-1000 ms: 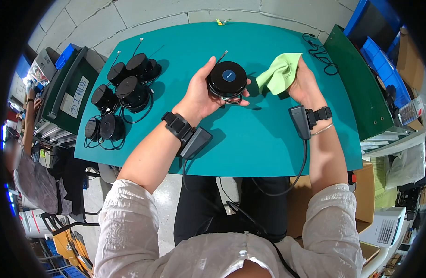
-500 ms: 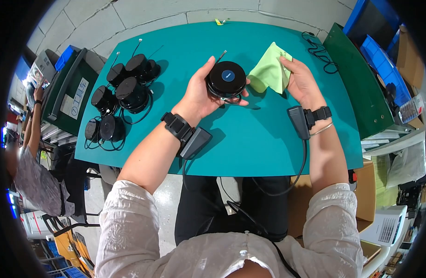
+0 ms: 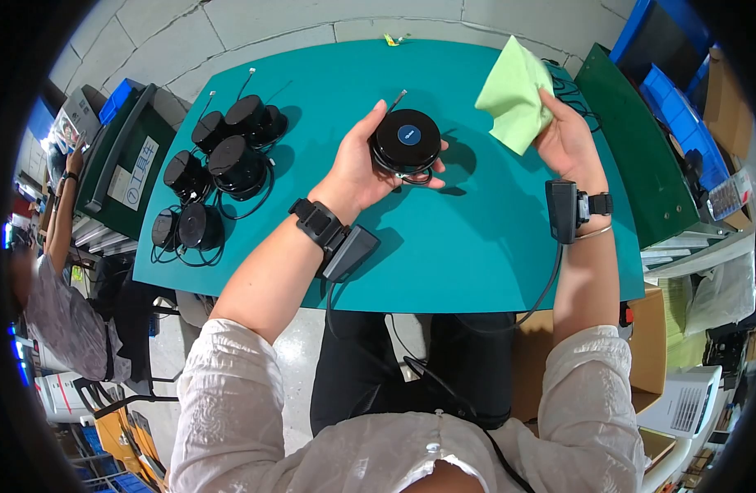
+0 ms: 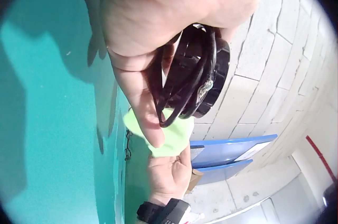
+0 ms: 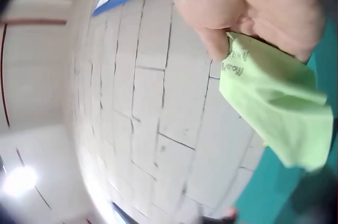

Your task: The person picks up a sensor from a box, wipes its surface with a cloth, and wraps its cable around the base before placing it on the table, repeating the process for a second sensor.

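Currently | left hand (image 3: 360,168) grips black device (image 3: 407,140) | right hand (image 3: 571,144) pinches cloth (image 3: 516,94) | tabletop (image 3: 468,238) showing between | units (image 3: 237,168) near left edge

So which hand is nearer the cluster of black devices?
Left. The left hand is right of the cluster, holding another black device; the right hand is farther right, holding the green cloth.

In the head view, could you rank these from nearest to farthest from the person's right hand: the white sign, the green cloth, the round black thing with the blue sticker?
1. Green cloth: pinched in the right hand.
2. Round black thing: near the middle, in the left hand.
3. White sign: far left, past the table's edge.
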Demonstrator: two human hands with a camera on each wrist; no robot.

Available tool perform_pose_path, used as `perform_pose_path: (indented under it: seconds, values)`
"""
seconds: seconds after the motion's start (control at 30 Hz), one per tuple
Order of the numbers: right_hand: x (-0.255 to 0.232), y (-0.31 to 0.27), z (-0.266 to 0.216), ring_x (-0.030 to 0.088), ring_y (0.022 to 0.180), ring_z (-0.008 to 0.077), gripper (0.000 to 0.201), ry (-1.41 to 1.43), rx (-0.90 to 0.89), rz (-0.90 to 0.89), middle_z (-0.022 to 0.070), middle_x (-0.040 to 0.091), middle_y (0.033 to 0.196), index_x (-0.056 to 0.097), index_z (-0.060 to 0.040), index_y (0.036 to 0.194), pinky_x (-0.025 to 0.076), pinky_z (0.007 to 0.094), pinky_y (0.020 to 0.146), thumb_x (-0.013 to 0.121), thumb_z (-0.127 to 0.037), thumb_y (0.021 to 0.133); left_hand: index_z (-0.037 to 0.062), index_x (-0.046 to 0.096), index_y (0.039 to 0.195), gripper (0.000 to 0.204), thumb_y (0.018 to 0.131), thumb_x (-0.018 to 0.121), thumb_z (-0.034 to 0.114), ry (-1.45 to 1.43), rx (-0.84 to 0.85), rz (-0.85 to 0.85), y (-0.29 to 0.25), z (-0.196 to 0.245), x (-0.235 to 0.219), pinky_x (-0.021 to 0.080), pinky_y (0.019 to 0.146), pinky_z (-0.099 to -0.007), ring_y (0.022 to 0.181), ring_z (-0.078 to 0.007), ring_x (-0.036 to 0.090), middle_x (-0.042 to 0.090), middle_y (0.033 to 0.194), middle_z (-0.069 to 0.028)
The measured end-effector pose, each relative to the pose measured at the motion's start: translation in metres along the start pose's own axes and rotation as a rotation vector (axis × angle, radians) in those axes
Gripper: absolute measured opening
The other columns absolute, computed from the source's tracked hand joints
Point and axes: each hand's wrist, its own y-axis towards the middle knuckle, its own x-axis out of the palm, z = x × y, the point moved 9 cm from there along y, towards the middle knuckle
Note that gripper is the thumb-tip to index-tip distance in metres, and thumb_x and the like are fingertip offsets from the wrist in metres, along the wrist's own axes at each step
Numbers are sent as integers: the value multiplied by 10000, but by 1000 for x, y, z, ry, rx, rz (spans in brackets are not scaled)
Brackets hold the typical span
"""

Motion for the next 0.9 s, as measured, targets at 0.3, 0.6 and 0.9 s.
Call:
perform_pose_path:
  seconds: [0.3, 0.6, 0.9]
  values:
    - [-33, 16, -3, 628, 850, 166, 264, -567, -34, 49, 88, 656, 924, 631, 14, 968, 483, 330, 716, 593, -243, 921, -20, 491, 1217, 650, 974, 240, 528, 11, 10, 10, -1, 2, 0, 577, 738, -492, 875, -377, 616, 566, 1117, -277]
    - [55, -25, 10, 611, 764, 104, 280, -481, -226, -248, 44, 653, 901, 681, 43, 885, 491, 248, 682, 664, -237, 880, -23, 470, 1250, 654, 974, 245, 525, -85, 50, -43, -1, 5, 1, 550, 828, -517, 983, -411, 597, 543, 1190, -270]
    - [141, -95, 41, 548, 1054, 316, 250, -1168, -889, -780, 126, 600, 1118, 670, -36, 1016, 435, 375, 919, 536, -234, 941, -21, 409, 1295, 533, 999, 275, 402, -205, 163, 69, -4, 19, -7, 499, 923, -551, 1143, -387, 537, 481, 1293, -223]
